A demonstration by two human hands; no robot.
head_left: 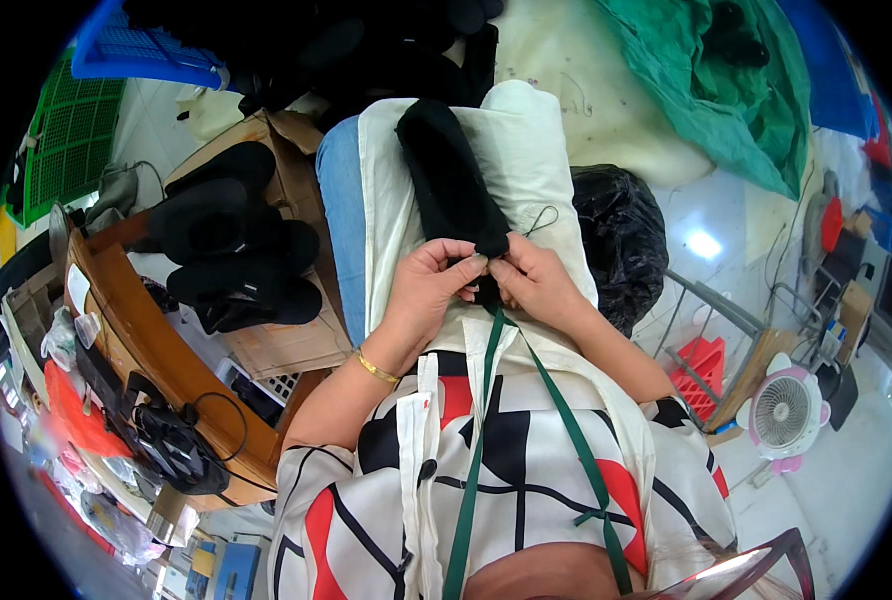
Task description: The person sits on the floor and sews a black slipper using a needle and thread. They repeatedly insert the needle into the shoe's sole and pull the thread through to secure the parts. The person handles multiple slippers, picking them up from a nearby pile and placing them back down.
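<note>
On the left runs a brown wooden desk (166, 370); near its inner edge, a pile of dark shoes (176, 215) rests on a cardboard box (276, 340), finished or waiting I cannot tell. The left hand (428, 283) pinches the near end of a black shoe (451, 175) between thumb and fingers. The shoe lies lengthwise on a white cloth (531, 150), its other end by the cloth's far edge. It has its full shape; the pinched end is partly covered, so how much work remains there doesn't show. The right hand (539, 287) pinches the same end, fingertips almost meeting the left's. Beside it lies a thin dark loop (543, 218). Room looks widest right of the shoe, up to the cloth's right edge, where a black plastic bag (621, 240) begins.
</note>
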